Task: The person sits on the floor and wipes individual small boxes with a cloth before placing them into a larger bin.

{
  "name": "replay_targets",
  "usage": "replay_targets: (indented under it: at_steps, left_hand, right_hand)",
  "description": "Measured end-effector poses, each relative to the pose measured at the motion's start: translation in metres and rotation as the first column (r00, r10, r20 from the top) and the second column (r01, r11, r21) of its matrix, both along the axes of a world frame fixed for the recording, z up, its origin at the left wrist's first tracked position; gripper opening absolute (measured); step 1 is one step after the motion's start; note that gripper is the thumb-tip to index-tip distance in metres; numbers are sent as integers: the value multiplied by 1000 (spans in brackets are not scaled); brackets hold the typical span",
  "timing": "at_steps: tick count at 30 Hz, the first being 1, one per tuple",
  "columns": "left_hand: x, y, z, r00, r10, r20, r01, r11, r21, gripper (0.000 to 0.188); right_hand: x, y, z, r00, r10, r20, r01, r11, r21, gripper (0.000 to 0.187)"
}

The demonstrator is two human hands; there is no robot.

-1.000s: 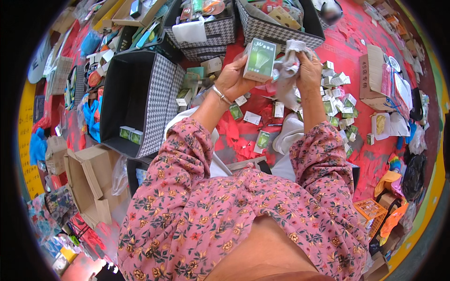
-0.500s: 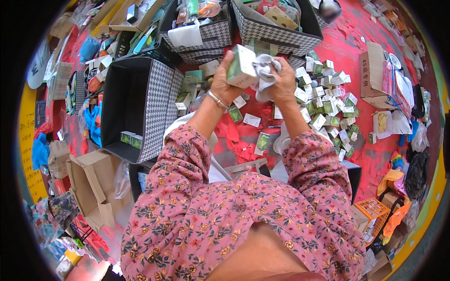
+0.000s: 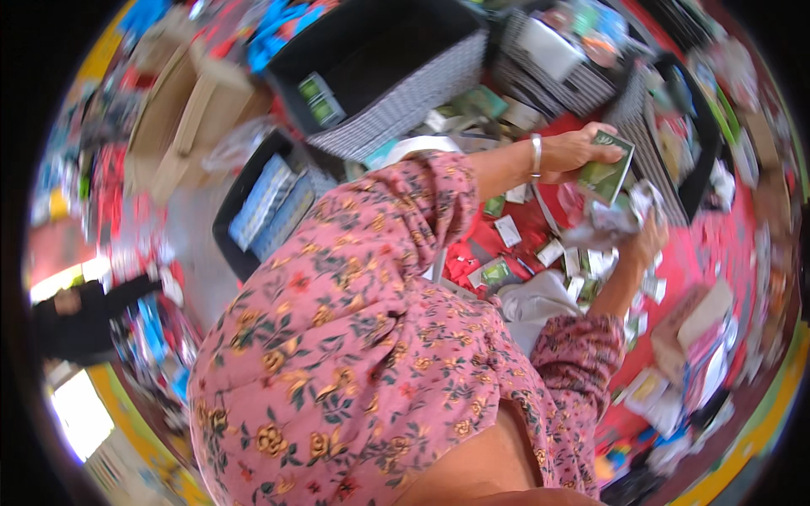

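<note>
My left hand, with a silvery bracelet at its wrist, grips a small green-and-white box and holds its green face up. Just beside it, my right hand is closed on a crumpled white-and-grey cloth, partly smeared by motion. Cloth and box are close together; whether they touch I cannot tell. Below the hands, several small white-and-green boxes lie scattered on the red floor covering. Two more green boxes sit inside a black-lined bin with patterned sides.
Patterned bins full of mixed goods stand beyond my hands. A smaller dark bin holds blue packs. An open cardboard carton is at the upper left. Another person in dark clothes is at the far left. A torn carton lies right.
The view has swung round to the left, so the bins and my hands appear farther right. My left hand has tilted the box, its green face now showing. The cloth stays in my right hand.
</note>
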State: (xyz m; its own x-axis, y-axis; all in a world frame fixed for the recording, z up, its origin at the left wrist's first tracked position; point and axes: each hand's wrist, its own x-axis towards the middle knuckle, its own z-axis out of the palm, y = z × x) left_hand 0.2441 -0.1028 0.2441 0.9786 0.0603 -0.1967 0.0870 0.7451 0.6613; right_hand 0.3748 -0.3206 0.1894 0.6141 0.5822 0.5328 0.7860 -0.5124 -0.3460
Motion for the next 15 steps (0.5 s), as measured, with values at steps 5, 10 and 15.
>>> replay_targets:
  at_steps: [5,10,15]
  left_hand:
    - [-70,104,52,895,444,44,-445,895,14,30]
    - [-201,227,56,648,761,-24,-752,645,139,19]
    - [-292,286,-11,514,700,-495,-531,714,457,27]
  right_hand:
    - [-55,56,54,578,101,-810,252,922,295,19]
    - [-39,45,43,383,325,-865,298,842,449,19]
    - [-48,54,31,374,223,-900,293,893,343,20]
